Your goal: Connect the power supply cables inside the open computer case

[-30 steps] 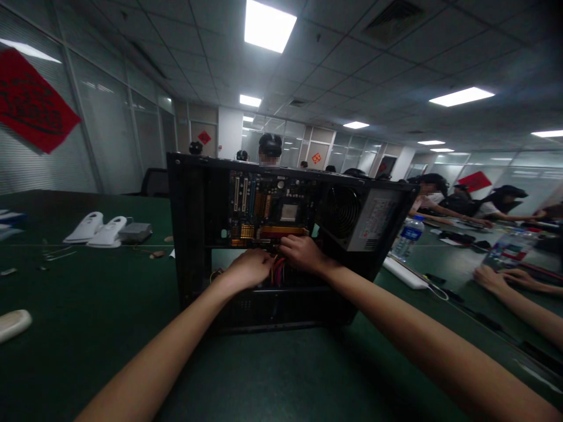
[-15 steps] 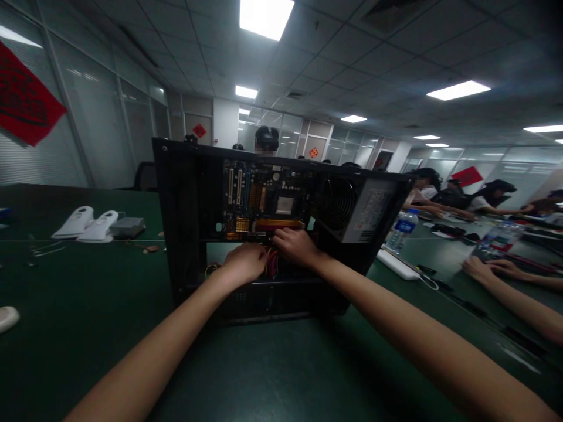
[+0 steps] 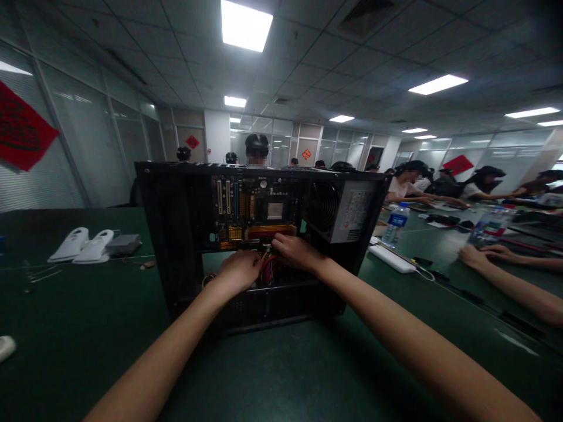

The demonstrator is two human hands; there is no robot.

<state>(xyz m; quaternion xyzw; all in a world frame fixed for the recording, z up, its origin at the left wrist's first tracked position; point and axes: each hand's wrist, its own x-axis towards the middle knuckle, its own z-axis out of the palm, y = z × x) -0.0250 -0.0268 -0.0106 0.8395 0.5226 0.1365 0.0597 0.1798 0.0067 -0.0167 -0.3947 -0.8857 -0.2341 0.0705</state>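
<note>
A black computer case stands open towards me on the green table. Inside it are a motherboard with a bare silver processor square, and a power supply with a fan at the upper right. Below the motherboard runs a bundle of red, yellow and black cables. My left hand has its fingers closed at the left side of this bundle. My right hand curls around the cables' upper right, by the motherboard's lower edge. Exactly which wires each hand pinches is hidden by the fingers.
White plastic pieces and a grey box lie on the left. To the right are a water bottle, a white power strip and a co-worker's hands. Other people sit farther back.
My view has tilted up and shifted slightly, so the case appears lower at its top and further left. Both hands stay at the cable bundle, with the fingers only slightly shifted.
</note>
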